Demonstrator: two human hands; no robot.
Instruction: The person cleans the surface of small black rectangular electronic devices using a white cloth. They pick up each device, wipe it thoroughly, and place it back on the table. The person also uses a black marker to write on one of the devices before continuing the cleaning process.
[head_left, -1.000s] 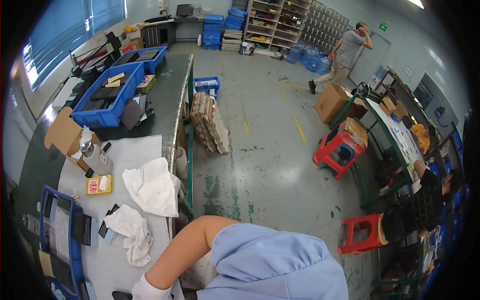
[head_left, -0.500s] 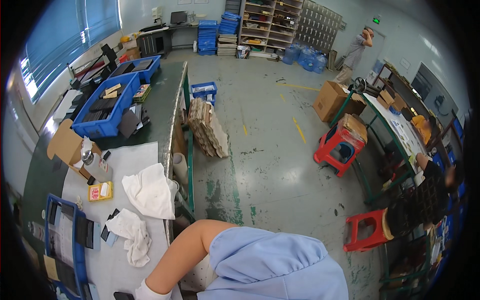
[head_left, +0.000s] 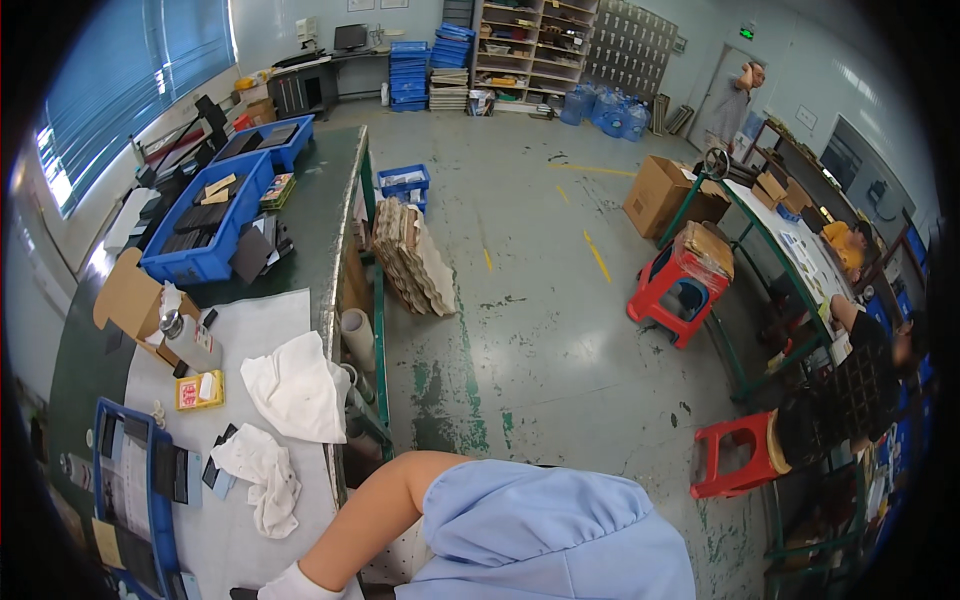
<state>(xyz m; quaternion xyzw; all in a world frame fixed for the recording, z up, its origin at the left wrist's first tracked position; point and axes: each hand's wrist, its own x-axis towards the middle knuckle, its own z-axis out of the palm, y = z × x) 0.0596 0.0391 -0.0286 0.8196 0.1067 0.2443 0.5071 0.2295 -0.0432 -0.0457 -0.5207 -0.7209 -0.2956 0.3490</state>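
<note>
My right arm, in a light blue sleeve [head_left: 560, 530], bends across the lower edge toward the table. A white glove or cuff covers my right hand [head_left: 300, 584], and the frame cuts off its fingers. Just left of the cuff shows a sliver of a dark object [head_left: 243, 593]; whether I hold it is hidden. My left hand is out of the picture. Closest to the right hand lies a crumpled white cloth [head_left: 262, 478] on the white table cover [head_left: 200, 540]. Beyond it is a flatter white cloth [head_left: 297, 388]. At left, a blue bin [head_left: 158, 490] holds dark flat pieces [head_left: 178, 470].
Farther along the table stand a yellow packet [head_left: 200, 391], a bottle [head_left: 192, 340], an open cardboard box [head_left: 128, 300] and a blue crate [head_left: 205, 258]. Corrugated sheets [head_left: 408, 258] lean beside it. Across the aisle are red stools [head_left: 735, 455], a seated person [head_left: 850, 395] and a standing person [head_left: 732, 105].
My right hand has dropped slightly down and left, so less of it and of the dark object shows. The view has shifted a little. The standing person at the back has moved right.
</note>
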